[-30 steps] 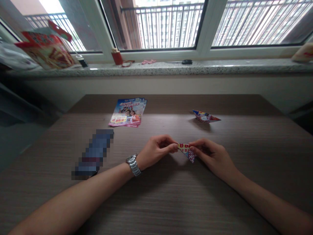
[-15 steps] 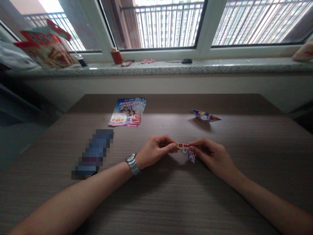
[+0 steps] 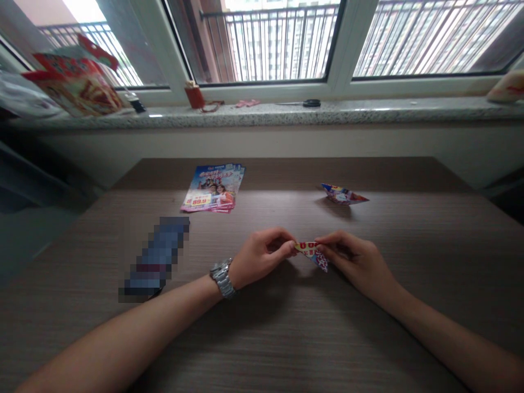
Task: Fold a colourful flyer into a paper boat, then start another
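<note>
A small folded piece of printed paper (image 3: 313, 254), yellow, red and blue with a pointed lower tip, is held above the table between both hands. My left hand (image 3: 266, 254), with a metal watch (image 3: 223, 278) on its wrist, pinches the paper's left corner between thumb and fingers. At the upper right part, my right hand (image 3: 354, 259) pinches it the same way; those fingertips cover some of the paper. Farther back on the right lies a folded paper shape (image 3: 344, 195) with pointed ends, in similar print.
A fanned stack of flyers (image 3: 215, 185) lies at the back left of the wooden table (image 3: 262, 338). Nearer is a blurred-out, dark flat object (image 3: 158, 259). Scissors (image 3: 311, 102), a red lighter-like item (image 3: 194, 94) and a red food bag (image 3: 82, 84) rest on the windowsill (image 3: 368, 112).
The paper tilts slightly differently between my fingers, and my left wrist has turned and shifted a little. Both pinches stay in place.
</note>
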Tool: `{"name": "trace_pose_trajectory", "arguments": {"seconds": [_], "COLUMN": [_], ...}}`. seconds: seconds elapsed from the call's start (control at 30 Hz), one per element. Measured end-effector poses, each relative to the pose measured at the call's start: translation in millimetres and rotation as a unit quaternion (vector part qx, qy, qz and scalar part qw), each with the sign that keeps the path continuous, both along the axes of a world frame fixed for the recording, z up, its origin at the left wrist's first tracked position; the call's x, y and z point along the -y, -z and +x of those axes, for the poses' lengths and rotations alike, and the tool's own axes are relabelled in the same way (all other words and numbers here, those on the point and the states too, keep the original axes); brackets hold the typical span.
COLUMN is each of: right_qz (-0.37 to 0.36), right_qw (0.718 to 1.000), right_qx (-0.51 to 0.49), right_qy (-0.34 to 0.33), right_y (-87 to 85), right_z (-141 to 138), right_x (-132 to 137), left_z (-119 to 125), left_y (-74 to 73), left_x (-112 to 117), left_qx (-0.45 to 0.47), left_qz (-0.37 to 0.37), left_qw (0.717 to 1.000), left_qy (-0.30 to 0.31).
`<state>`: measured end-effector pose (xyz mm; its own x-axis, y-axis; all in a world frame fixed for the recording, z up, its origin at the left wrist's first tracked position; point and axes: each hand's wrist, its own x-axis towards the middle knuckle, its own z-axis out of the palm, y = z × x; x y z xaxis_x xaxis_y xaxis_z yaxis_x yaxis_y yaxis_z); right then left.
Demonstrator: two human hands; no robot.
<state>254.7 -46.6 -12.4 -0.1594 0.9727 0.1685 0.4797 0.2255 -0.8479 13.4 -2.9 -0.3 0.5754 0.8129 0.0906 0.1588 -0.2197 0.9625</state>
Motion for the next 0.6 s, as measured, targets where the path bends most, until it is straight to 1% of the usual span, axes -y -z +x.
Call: {"name": "trace_pose_trajectory", "arguments": {"seconds": [0.13,0.43,0.6], "right_qz": [0.036,0.066,0.056], "right_qw": [0.999,0.997,0.997], "right_qx": [0.024,0.032,0.03], "right_qy": [-0.013,-0.027,-0.034], "right_y": [-0.8,-4.7,-3.4], "right_z": [-1.4,-5.6,-5.9], "right_x": [1.5,2.4,3.0], "left_z": [0.1,1.7,1.1], "left_y": [-0.9,1.5,2.8], "left_x": [0.4,-0.3,-0.2], "left_qx": [-0.027,-0.03,-0.027], "left_qz": [0.025,-0.01,-0.02], "left_qw": [0.999,0.999,0.999], "left_qy": [0.013,0.011,0.01]}}
